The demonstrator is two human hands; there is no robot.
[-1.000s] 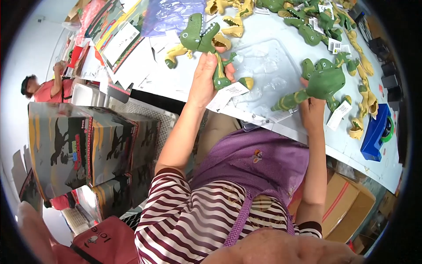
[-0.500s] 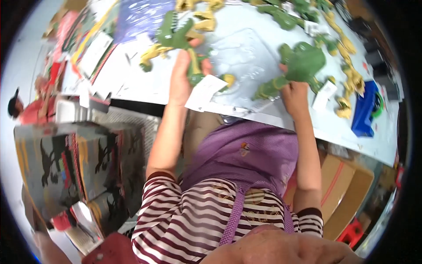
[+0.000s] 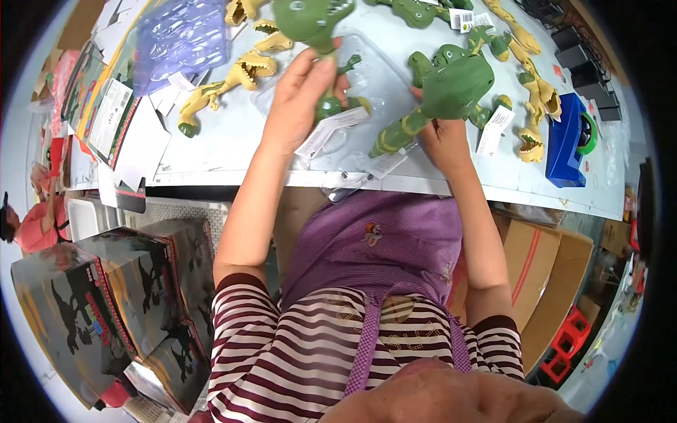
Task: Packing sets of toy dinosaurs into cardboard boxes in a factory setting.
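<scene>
**Two green dinosaurs over a clear tray**

The left hand wraps a green plastic dinosaur by its body, tag dangling. The right hand pinches a second dinosaur near its ridged tail. Both hang just above a glossy moulded tray on the pale counter, seemingly lined up with its hollows.

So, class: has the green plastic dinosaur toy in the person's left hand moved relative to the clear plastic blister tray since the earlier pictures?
Cannot tell for sure: the camera shifts between pictures. The green plastic dinosaur toy in the left hand sits at the clear plastic blister tray's left edge throughout.
</scene>
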